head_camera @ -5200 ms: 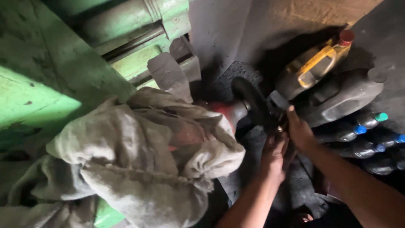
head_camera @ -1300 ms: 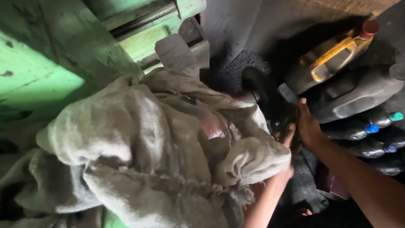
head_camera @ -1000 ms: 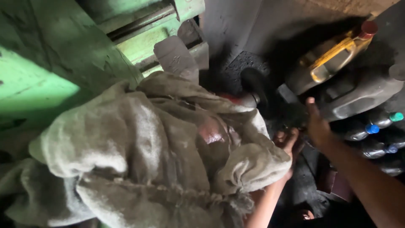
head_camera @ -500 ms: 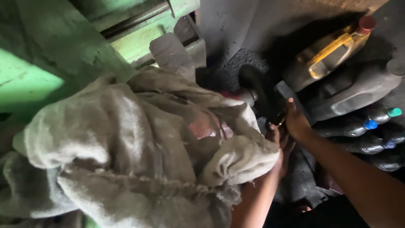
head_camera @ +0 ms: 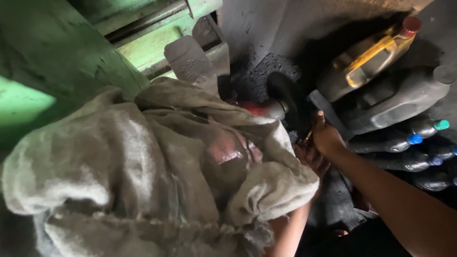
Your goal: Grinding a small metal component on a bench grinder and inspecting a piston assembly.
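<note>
Right fingers (head_camera: 320, 124) pinching a thin brassy piece (head_camera: 308, 138) beside dark round disc (head_camera: 285, 95), left fingers (head_camera: 309, 157) half hidden, grip unclear

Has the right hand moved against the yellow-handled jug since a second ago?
Yes. The right hand has shifted left, off the grey jug, towards the dark disc below the yellow-handled jug.

1. Dim overall, with a bright green patch glowing on the machine (head_camera: 21, 102) at the left edge.
2. The pale sack (head_camera: 143, 176) catches soft light and looks slightly blurred up close.
3. Deep shadow swallows the jugs (head_camera: 381, 95) on the right and the lower right corner.
4. Faint sheen on the yellow jug handle (head_camera: 369, 59).
5. Grainy, soft detail throughout.
</note>
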